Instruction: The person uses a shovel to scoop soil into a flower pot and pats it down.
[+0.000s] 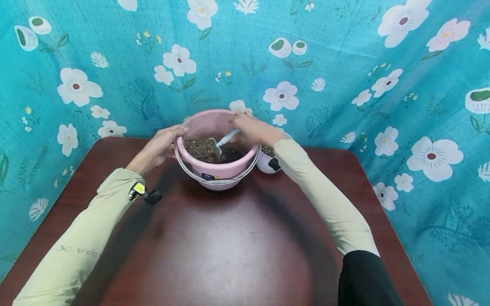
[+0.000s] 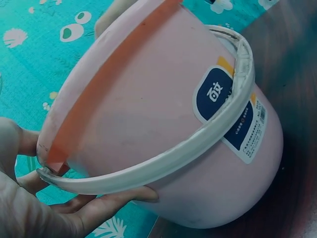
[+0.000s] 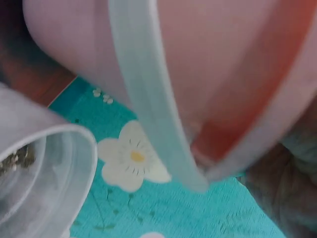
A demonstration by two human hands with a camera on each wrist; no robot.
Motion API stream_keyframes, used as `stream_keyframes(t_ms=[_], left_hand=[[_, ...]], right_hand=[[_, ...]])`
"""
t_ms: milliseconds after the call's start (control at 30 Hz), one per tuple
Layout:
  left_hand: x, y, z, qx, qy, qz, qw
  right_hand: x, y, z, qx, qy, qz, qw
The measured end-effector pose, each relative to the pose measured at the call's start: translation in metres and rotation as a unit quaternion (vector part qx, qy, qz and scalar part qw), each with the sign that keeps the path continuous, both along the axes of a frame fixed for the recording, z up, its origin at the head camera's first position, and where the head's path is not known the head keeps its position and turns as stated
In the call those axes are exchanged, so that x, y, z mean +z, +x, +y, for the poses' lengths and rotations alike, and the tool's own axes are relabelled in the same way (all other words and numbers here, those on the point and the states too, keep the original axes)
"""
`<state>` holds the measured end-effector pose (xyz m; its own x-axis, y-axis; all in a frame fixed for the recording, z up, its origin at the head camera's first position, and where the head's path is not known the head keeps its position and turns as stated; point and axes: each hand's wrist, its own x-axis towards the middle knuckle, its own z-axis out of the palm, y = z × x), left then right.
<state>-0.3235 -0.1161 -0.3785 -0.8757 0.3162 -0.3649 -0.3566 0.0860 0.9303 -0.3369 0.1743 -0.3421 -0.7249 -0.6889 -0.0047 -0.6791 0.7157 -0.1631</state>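
Note:
A pink bucket [image 1: 229, 169] with a white bail handle [image 1: 186, 170] hanging down its front holds dark, crumbly soil [image 1: 199, 148]. My left hand [image 1: 162, 142] grips the bucket's left side, thumb at the rim; in the left wrist view, the fingers of this hand [image 2: 54, 213] reach under the bail and along the outer wall. Inside the bucket, my right hand [image 1: 252, 128] holds a small hand rake [image 1: 229, 137] by its light grey-blue grip. The rake's metal prongs touch the soil. Only part of the right hand [image 3: 277, 183] shows in the right wrist view, beyond the rim.
A white pot [image 1: 266, 165] with soil inside stands just right of the bucket, partly behind my right forearm. Both stand towards the back of a dark red-brown table [image 1: 229, 238]. Behind the table hangs a turquoise flowered curtain [image 1: 229, 55].

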Motion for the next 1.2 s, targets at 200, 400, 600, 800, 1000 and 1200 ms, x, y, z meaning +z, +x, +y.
stream_keyframes(t_ms=[200, 400, 600, 800, 1000, 1200], left_hand=[[0.001, 0.000, 0.003, 0.003, 0.001, 0.009, 1.0000], [-0.004, 0.002, 0.000, -0.003, 0.001, 0.021, 0.9998], [-0.004, 0.002, 0.004, 0.003, 0.001, 0.038, 0.9993], [-0.004, -0.002, 0.009, 0.002, 0.001, 0.042, 0.9991], [-0.004, -0.003, 0.008, 0.003, -0.002, 0.045, 0.9990], [-0.004, -0.004, 0.009, 0.001, 0.010, 0.036, 0.9993]], right_hand=[[0.010, 0.007, 0.017, -0.020, -0.015, 0.006, 0.9997], [0.006, 0.012, 0.027, -0.028, -0.057, -0.009, 0.9979], [0.008, 0.014, 0.045, -0.028, -0.091, 0.010, 0.9954], [0.017, 0.014, 0.062, -0.033, -0.106, 0.027, 0.9934], [0.024, 0.013, 0.074, -0.022, -0.119, 0.033, 0.9921], [0.025, 0.013, 0.090, -0.036, -0.135, 0.038, 0.9895]])
